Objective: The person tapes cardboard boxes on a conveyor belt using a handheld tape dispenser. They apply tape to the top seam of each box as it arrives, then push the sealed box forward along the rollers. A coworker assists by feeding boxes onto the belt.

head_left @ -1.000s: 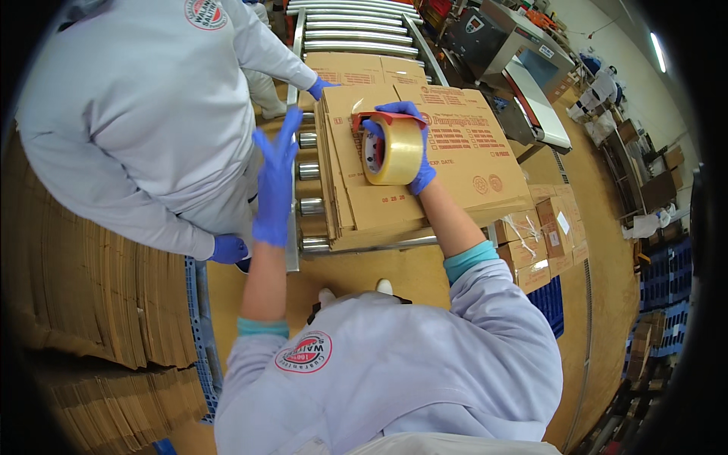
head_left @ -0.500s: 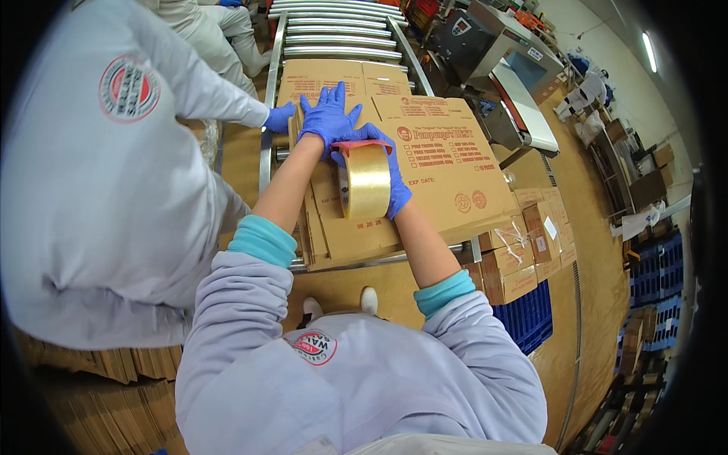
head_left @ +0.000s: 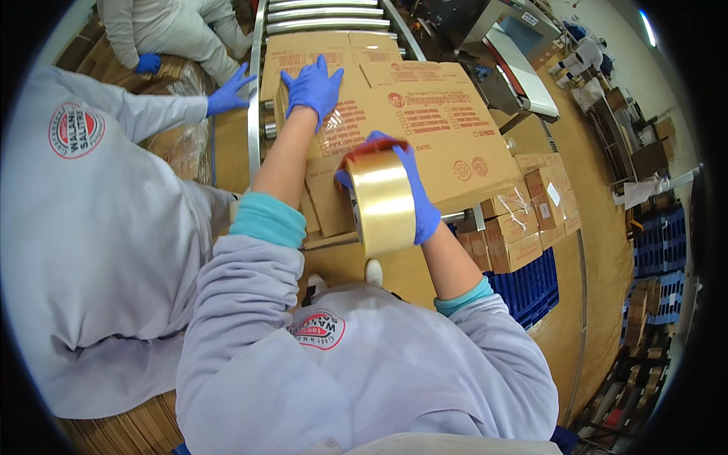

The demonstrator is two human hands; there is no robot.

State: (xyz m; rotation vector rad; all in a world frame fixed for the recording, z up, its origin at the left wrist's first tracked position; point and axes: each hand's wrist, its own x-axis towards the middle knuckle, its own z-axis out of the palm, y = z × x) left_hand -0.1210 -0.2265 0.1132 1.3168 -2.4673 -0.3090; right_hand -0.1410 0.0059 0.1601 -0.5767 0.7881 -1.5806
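My left hand (head_left: 312, 92), in a blue glove, lies spread on the top of a flat brown cardboard carton (head_left: 444, 155) with red printing. My right hand (head_left: 418, 199), gloved the same way, grips a tape dispenser (head_left: 377, 152) with a red upper part. A wide roll of clear, yellowish packing tape (head_left: 385, 205) sits in it, held over the carton's near edge. The fingers of that hand are partly hidden behind the roll. Other flat cartons (head_left: 322, 216) show beneath and beside the top one, on the conveyor.
Metal rollers (head_left: 326, 14) run away beyond the cartons. On the left stands a co-worker in white (head_left: 136, 235), whose blue-gloved hand (head_left: 229, 92) is by the conveyor rail. Closed boxes (head_left: 509, 243) on a blue pallet (head_left: 535, 284) stand to the right. A machine with a belt (head_left: 523, 72) is at far right.
My right hand has drawn the tape dispenser nearer to me, off the middle of the carton. My left hand has slid farther away. The co-worker's hand has left the cartons.
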